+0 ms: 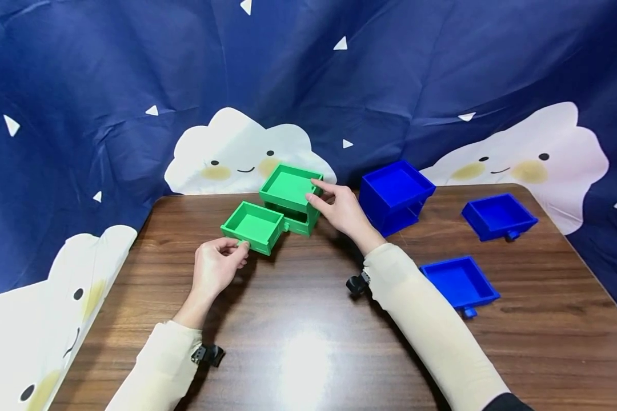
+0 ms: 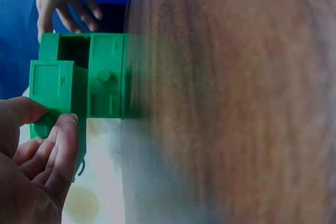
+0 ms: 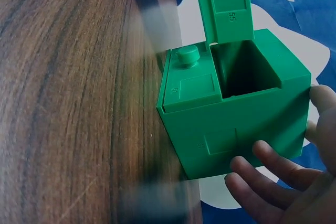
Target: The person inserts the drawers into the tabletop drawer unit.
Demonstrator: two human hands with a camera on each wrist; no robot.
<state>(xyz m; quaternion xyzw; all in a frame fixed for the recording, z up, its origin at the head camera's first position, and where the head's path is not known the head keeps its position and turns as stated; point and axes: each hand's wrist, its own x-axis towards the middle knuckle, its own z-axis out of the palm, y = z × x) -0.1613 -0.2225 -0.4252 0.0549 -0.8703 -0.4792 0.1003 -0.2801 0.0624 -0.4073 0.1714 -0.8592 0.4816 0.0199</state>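
My left hand [image 1: 217, 262] pinches the knob of a small green drawer [image 1: 253, 224], held tilted before a green two-level cabinet [image 1: 291, 188]. In the left wrist view, thumb and fingers close round the drawer's knob [image 2: 43, 126]. The cabinet's upper slot [image 3: 244, 69] is a dark opening; a lower drawer [image 3: 191, 90] with a round knob fills the slot beneath. Whether the held drawer touches the slot's edge, I cannot tell. With fairly straight fingers, my right hand [image 1: 341, 210] rests on the cabinet's right side and top edge.
A blue cabinet [image 1: 397, 188] stands right of the green one, its front slot open. Two blue drawers lie on the wooden table [image 1: 308, 297]: one drawer [image 1: 499, 216] at the far right, another drawer [image 1: 460, 281] beside my right forearm. A cloud-print curtain [image 1: 308, 68] hangs behind.
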